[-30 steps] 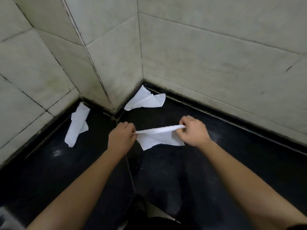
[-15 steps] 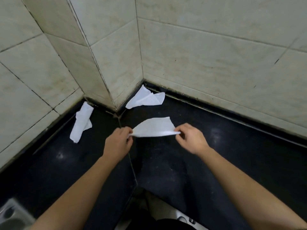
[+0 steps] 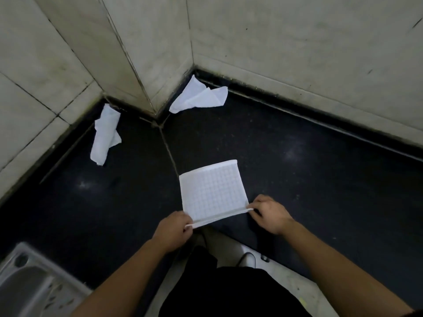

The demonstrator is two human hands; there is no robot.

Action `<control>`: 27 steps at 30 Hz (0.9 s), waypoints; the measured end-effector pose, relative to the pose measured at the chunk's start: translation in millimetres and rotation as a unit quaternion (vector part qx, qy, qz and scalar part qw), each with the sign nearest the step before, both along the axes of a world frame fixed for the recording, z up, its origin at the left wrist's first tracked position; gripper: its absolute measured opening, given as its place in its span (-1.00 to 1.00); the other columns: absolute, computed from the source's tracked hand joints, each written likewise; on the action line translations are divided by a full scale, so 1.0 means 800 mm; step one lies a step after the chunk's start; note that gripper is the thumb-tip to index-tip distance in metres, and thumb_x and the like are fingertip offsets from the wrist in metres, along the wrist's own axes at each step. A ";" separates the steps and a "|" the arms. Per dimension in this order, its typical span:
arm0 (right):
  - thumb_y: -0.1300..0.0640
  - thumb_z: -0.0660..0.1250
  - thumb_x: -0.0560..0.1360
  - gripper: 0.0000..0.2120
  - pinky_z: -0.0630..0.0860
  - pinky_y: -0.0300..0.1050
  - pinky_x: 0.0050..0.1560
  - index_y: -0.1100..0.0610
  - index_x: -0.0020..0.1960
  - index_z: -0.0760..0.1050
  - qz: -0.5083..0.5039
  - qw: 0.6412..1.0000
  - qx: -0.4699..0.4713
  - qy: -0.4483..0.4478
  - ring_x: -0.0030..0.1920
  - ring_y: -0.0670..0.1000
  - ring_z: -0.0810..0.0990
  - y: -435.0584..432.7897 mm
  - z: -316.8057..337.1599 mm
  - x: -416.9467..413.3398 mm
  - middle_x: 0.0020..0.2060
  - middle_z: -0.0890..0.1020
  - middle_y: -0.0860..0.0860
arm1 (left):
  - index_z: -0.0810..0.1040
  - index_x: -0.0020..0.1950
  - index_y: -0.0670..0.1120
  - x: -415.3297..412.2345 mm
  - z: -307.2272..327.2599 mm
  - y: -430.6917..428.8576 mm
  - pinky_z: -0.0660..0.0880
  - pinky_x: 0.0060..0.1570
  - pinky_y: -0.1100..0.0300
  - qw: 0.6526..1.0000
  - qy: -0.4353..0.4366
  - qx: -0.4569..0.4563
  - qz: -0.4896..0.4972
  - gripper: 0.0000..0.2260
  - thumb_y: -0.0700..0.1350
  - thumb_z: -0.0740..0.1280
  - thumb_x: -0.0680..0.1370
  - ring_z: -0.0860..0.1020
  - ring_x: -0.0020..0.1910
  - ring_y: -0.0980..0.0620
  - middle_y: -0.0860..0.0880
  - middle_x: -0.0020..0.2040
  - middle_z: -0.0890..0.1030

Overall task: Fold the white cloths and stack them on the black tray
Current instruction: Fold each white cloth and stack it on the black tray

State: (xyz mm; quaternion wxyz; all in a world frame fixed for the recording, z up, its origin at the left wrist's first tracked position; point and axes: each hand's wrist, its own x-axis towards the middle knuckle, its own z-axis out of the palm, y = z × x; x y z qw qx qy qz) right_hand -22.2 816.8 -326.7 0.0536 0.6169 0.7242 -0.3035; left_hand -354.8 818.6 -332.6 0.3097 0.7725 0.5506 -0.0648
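Right now you hold one folded white cloth (image 3: pixel 212 191) by its near edge, a hand at each corner. Your left hand (image 3: pixel 174 229) pinches the near left corner, thumb and forefinger pressed together on the fabric and the other fingers curled in under them. Your right hand (image 3: pixel 271 216) grips the near right corner, its fingertips closed on the layered edge and its knuckles turned up. Between your hands that edge runs taut as a thin, doubled band. The rest of the cloth lies flat on the black counter (image 3: pixel 320 179), stretching away from you as a nearly square panel with a faint grid in the weave and a narrow fold along its far side.

A seam (image 3: pixel 168 147) in the counter runs from the jutting wall corner down to the cloth's far left corner.

Two more white cloths lie crumpled, well apart from the one you hold. The corner cloth (image 3: pixel 199 97) sits bunched where the counter meets the inner wall corner, touching the base of the wall. The left cloth (image 3: pixel 105 136) lies as a long rumpled strip against the foot of the left wall.

Pale tiled walls (image 3: pixel 297 42) with dark grout lines rise behind the counter. A grey metal sink (image 3: pixel 29 282) shows at the lower left, blurred. Dark clothing (image 3: pixel 229 291) fills the bottom middle between your forearms.
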 end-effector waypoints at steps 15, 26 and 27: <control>0.03 0.42 0.53 -0.91 0.53 -0.21 0.04 -0.06 0.03 0.63 -0.431 0.872 0.007 0.234 -0.03 -0.03 0.64 0.151 -0.008 -0.058 -0.13 0.65 -0.10 | 0.68 -0.02 -0.04 -0.004 -0.011 0.132 0.52 0.09 0.17 0.860 -0.239 -0.018 0.450 -0.93 -0.17 0.46 0.51 0.62 -0.06 0.06 0.03 -0.09 0.68; 0.01 0.36 0.57 -0.81 0.52 -0.13 0.21 -0.05 0.15 0.64 -0.439 0.882 0.020 0.169 0.07 -0.02 0.62 0.176 -0.035 -0.071 -0.02 0.68 -0.08 | 0.68 0.10 -0.08 -0.006 -0.047 0.166 0.54 0.15 0.08 0.888 -0.203 0.004 0.412 -0.84 -0.12 0.42 0.54 0.63 0.03 0.00 -0.02 0.01 0.69; 0.01 0.35 0.57 -0.81 0.53 -0.08 0.23 -0.05 0.16 0.63 -0.440 0.881 0.022 0.170 0.06 -0.02 0.62 0.175 -0.036 -0.072 -0.01 0.67 -0.08 | 0.67 0.12 -0.06 -0.006 -0.047 0.164 0.55 0.13 0.06 0.893 -0.197 0.008 0.405 -0.83 -0.09 0.41 0.55 0.63 0.03 -0.01 -0.02 0.03 0.68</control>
